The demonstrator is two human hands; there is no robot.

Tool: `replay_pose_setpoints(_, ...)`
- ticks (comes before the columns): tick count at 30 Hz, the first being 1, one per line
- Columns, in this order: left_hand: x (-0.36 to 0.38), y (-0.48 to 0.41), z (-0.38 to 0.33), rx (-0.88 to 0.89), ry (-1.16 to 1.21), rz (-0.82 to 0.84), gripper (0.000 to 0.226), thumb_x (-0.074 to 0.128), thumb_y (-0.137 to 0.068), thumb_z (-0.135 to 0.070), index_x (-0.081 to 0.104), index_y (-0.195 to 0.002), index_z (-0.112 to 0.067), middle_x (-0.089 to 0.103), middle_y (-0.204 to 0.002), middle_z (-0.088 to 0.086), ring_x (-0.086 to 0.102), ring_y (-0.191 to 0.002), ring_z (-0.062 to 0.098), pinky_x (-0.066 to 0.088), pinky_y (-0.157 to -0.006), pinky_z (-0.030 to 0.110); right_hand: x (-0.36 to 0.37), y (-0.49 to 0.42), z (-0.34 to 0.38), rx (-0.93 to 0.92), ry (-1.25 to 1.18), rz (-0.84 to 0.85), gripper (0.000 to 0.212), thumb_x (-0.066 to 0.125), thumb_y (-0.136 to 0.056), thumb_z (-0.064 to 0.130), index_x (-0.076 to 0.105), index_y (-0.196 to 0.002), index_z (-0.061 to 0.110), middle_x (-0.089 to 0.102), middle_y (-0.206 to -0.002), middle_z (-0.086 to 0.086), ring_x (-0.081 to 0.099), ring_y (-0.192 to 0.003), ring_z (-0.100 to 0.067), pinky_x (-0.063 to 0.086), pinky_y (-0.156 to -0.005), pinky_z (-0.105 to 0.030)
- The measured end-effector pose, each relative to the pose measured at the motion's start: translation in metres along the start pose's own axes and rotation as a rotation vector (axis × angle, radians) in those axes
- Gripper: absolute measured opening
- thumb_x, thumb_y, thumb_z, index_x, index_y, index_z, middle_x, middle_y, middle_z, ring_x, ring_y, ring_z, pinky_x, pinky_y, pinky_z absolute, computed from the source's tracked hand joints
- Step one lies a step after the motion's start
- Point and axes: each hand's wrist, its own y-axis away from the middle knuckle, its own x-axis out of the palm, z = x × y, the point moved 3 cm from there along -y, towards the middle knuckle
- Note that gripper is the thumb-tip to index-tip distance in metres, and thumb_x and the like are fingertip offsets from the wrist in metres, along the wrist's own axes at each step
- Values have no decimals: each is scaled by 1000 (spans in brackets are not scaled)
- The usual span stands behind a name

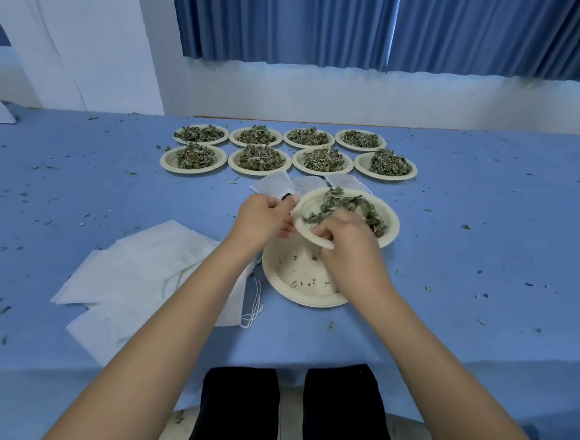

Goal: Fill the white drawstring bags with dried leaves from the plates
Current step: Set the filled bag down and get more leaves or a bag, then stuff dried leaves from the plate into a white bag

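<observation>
While the blue-covered counter [486, 233] is seen from the head view, a tilted plate [389, 223] is held near its middle, with dried leaves [344, 203] spread across it toward the left rim. The near rim of this plate is gripped by the right hand [348, 251], whose fingers are curled over it onto the inner face. Just beside the plate's left rim, the left hand [263, 218] is closed, and the edge of a white drawstring bag [275, 184] is pinched between its thumb and fingers. How far the bag's mouth is opened cannot be told. Below the tilted plate, toward the near edge, an empty plate [287, 281] is laid flat, with only crumbs on it. A stack of bags [141, 271] is spread toward the near left corner, their strings trailing beside the empty plate. Toward the far edge, eight plates [410, 171] heaped with leaves are set in two rows of four. Leaf crumbs are scattered over the cloth.
</observation>
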Motion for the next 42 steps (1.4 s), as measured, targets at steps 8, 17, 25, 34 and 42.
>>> replay_pose_setpoints(8,-24,9,13,36,-324,-9,11,68,-89,-9,72,-81,-3,61,-56,6,57,-38,5,56,-52,20,13,22,34,-32,-50,157,9,67,-78,10,64,-85,15,51,-79,8,52,-77,-17,45,-64,-35)
replay_pose_setpoints(17,-74,13,31,-162,-1168,-140,24,63,-90,-36,58,-86,-13,62,-98,6,54,-84,27,37,-67,29,38,24,22,31,-106,390,34,83,-72,31,66,-90,8,61,-80,-1,54,-73,-18,47,-72,-37)
replay_pose_setpoints(25,-97,9,33,-169,-938,13,7,68,-84,-7,66,-85,-14,67,-106,10,65,-94,30,54,-87,37,46,23,17,75,-122,434,34,79,-75,38,65,-99,17,61,-84,3,47,-67,-7,39,-65,-27)
replay_pose_setpoints(34,-91,2,16,147,-771,-274,14,61,-86,0,69,-84,-11,66,-83,5,62,-76,22,44,-63,25,22,13,35,-157,-198,264,25,66,-88,37,62,-106,20,50,-93,17,49,-73,-5,42,-69,-22)
replay_pose_setpoints(42,-35,-7,-34,377,-278,-78,8,78,-80,-11,72,-79,-15,64,-64,-6,56,-53,-5,44,-57,9,23,-50,18,210,-856,327,28,70,-87,17,56,-112,13,67,-92,-8,64,-71,-18,53,-61,-28)
